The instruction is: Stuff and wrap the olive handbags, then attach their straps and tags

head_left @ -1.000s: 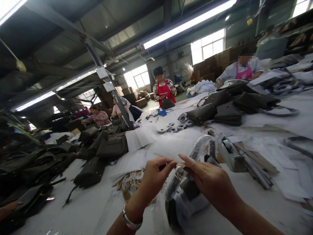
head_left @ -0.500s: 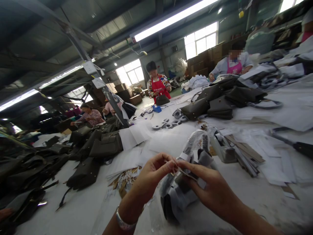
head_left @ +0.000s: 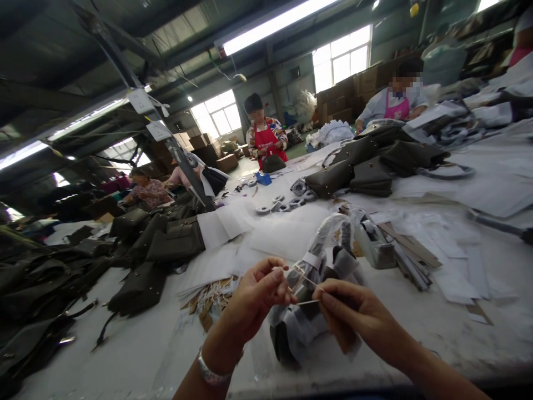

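Note:
My left hand (head_left: 257, 300) and my right hand (head_left: 357, 319) are held close together over the near edge of the white table (head_left: 141, 344). Both pinch a thin pale string or loop (head_left: 303, 280) stretched between their fingertips. Just beyond and under the hands lies a dark handbag wrapped in clear plastic and white paper (head_left: 310, 311). My left wrist wears a silver bracelet (head_left: 210, 373).
Piles of dark handbags (head_left: 166, 244) cover the left side, more lie at the back right (head_left: 362, 166). A tape dispenser (head_left: 372, 244), paper sheets, card strips and tape rolls (head_left: 278, 205) sit beyond. Three other people work at the far side.
My hands have drawn slightly apart and lowered, and the string now stretches visibly between them. The view has tilted and shifted a little.

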Available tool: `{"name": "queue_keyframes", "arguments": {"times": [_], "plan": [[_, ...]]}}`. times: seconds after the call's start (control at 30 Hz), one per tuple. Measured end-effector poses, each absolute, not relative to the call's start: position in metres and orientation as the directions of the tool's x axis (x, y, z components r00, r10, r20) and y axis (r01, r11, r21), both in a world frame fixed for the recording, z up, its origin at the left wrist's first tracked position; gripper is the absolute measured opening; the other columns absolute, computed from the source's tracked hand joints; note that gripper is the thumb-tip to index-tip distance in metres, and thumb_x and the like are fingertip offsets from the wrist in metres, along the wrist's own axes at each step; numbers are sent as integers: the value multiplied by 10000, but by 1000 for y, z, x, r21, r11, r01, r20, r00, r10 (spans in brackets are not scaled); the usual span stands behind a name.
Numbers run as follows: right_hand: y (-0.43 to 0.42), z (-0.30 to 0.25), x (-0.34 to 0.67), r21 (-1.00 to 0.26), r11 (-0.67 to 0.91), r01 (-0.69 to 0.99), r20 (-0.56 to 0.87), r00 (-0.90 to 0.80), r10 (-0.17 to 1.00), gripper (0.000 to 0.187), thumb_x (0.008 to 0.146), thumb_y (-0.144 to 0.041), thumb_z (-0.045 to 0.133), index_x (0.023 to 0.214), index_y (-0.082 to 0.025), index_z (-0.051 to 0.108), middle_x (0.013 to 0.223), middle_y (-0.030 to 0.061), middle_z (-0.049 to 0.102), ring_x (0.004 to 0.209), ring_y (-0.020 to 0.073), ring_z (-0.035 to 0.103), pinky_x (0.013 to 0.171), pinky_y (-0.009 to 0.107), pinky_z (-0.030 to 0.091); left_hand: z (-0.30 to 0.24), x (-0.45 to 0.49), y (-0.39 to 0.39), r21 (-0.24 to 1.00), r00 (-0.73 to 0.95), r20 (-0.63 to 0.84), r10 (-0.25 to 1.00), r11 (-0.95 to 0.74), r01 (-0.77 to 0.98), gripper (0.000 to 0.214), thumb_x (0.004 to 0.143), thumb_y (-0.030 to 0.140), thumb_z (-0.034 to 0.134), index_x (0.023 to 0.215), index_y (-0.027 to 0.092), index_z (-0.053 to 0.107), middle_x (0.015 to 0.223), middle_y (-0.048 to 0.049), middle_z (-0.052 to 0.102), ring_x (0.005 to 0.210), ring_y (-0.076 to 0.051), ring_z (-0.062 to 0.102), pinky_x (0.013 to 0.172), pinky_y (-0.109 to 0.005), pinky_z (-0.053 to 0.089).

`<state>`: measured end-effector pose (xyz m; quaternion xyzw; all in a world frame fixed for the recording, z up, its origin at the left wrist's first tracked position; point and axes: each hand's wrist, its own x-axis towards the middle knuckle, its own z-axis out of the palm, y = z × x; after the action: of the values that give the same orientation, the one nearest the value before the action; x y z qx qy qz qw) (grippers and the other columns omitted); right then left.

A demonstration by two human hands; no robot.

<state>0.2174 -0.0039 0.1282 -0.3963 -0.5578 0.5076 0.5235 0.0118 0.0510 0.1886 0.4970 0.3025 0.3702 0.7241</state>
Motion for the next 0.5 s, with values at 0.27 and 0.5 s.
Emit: {"name": "queue_keyframes", "arguments": {"times": [0.27,0.5], "plan": [[-4,110,223,-954,142,265,106,-147,984,358,931,-504,579,904,-213,784,850,27,758,799,208,695,717,258,543,156,-15,67,986,390,16,921,-80,149,292,882,432,665,1020,175,687,1030,-85,715,896,-197,678,738,-281,529],[15,86,196,-916,222,333,175,-166,970,334,951,-419,538,1015,-216,797,1010,52,775,907,271,724,812,352,573,116,-30,102,947,573,-99,813,-100,305,314,808,388,724,1040,177,748,922,-71,735,829,-201,640,742,-291,487]]}}
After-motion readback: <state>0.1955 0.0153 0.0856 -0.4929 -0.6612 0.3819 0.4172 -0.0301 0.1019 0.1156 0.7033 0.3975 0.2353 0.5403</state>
